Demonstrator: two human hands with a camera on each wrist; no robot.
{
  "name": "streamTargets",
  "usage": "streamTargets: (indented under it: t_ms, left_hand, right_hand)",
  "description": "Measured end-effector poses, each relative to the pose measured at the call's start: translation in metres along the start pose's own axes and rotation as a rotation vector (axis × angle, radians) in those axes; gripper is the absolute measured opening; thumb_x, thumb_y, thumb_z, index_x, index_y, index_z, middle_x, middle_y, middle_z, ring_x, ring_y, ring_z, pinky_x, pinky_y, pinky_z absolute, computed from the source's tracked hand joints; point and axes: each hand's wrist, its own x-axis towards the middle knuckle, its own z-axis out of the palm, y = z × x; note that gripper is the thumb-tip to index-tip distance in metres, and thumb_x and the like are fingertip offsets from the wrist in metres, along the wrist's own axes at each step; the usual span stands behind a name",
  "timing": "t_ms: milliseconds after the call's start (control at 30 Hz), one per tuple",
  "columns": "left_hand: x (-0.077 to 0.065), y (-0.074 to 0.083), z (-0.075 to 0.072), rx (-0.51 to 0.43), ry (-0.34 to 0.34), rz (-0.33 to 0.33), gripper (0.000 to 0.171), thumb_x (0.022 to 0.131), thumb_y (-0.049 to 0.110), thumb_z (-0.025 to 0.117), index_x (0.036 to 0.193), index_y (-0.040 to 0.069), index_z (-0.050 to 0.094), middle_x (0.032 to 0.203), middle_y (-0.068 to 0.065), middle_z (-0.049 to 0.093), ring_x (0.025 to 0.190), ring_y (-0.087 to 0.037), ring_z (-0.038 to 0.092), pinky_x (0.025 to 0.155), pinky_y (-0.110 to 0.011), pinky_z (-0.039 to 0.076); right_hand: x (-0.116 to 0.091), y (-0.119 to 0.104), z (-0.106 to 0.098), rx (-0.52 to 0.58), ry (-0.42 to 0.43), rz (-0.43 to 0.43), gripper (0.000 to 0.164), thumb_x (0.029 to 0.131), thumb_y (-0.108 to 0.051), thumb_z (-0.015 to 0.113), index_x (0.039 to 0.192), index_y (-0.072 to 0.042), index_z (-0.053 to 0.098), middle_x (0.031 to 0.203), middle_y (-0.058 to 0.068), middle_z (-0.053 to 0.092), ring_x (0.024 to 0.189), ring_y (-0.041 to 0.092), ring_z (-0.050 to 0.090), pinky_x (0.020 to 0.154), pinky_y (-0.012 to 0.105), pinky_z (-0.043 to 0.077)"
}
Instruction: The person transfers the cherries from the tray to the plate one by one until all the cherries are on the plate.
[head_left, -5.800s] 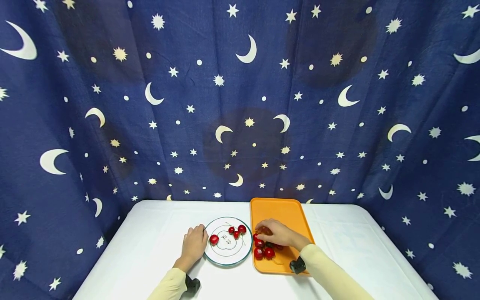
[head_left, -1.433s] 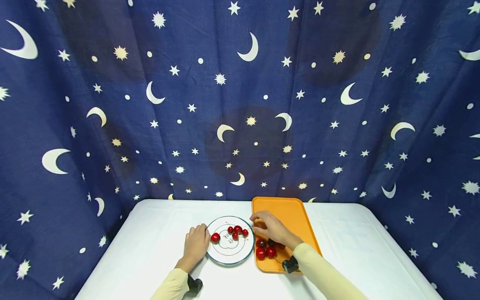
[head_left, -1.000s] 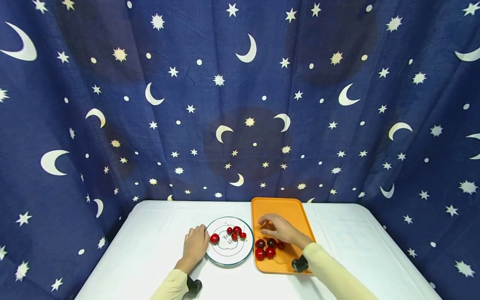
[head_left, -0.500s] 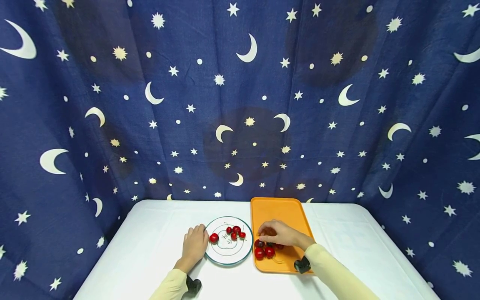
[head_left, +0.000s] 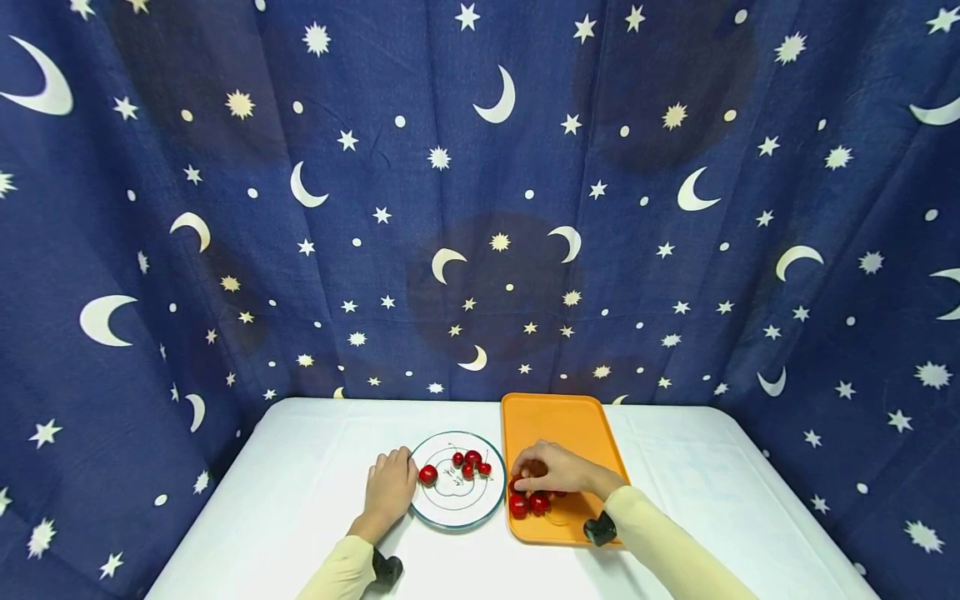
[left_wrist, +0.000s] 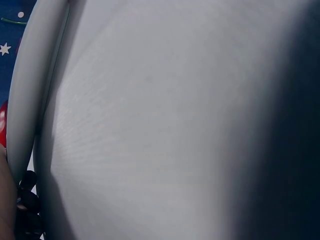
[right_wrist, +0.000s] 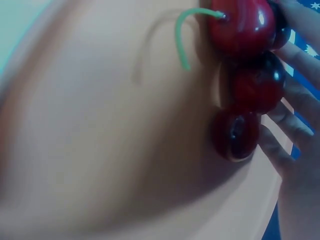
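In the head view my left hand [head_left: 391,483] rests at the left rim of a white plate [head_left: 453,523]; its fingertips' hold is hidden. Several red cherries lie on the plate, including a single cherry [head_left: 428,475] near that hand. My right hand [head_left: 553,468] is over an orange tray [head_left: 558,417], its thumb and fingers around a dark cherry at the tray's left side, which they mostly cover. Two bright red cherries [head_left: 539,502] sit just in front of it. In the right wrist view the fingers touch dark cherries [right_wrist: 259,82] beside a red cherry [right_wrist: 245,27] with a green stem.
A white-covered table [head_left: 300,467] bears plate and tray side by side. Behind it hangs a blue curtain [head_left: 360,275] with moons and stars. Each wrist wears a black device [head_left: 386,571]. The left wrist view is mostly blurred pale surface.
One more cherry lies on the plate than 5.8 seconds ago. My right hand has come back from the plate's edge over the tray and lowered onto the dark cherries. The left hand stays put.
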Motion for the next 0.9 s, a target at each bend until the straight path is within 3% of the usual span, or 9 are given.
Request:
streamTargets:
  t_ms: [333,667,900]
  left_hand:
    - [0.000,0.001,-0.001,-0.003,0.005,-0.002,0.021,0.104,0.021,0.049,0.109,0.006,0.062,0.098,-0.008,0.065,0.086,-0.022,0.045,0.075,-0.037,0.035]
    - [0.000,0.001,0.001,-0.015,-0.004,-0.014,0.023,0.105,0.022,0.048,0.110,0.005,0.062,0.099,-0.010,0.065,0.087,-0.023,0.046,0.076,-0.037,0.035]
    - [0.000,-0.001,0.003,-0.009,-0.001,-0.010,0.023,0.104,0.022,0.048,0.110,0.005,0.062,0.098,-0.010,0.065,0.087,-0.024,0.046,0.075,-0.037,0.035]
  right_hand:
    - [-0.001,0.000,-0.002,-0.066,-0.016,0.018,0.032,0.092,-0.049,0.073,0.113,-0.025,0.074,0.106,-0.012,0.068,0.100,0.008,0.048,0.091,0.034,0.045]
    - [0.005,0.004,-0.006,-0.160,0.100,-0.032,0.033,0.094,-0.047,0.071,0.115,-0.022,0.074,0.105,-0.008,0.070,0.098,0.010,0.052,0.089,0.032,0.048]
    - [0.009,-0.003,-0.005,-0.149,0.189,-0.059,0.033,0.094,-0.039,0.073,0.118,-0.017,0.071,0.106,-0.004,0.069,0.096,0.016,0.057,0.086,0.030,0.049]
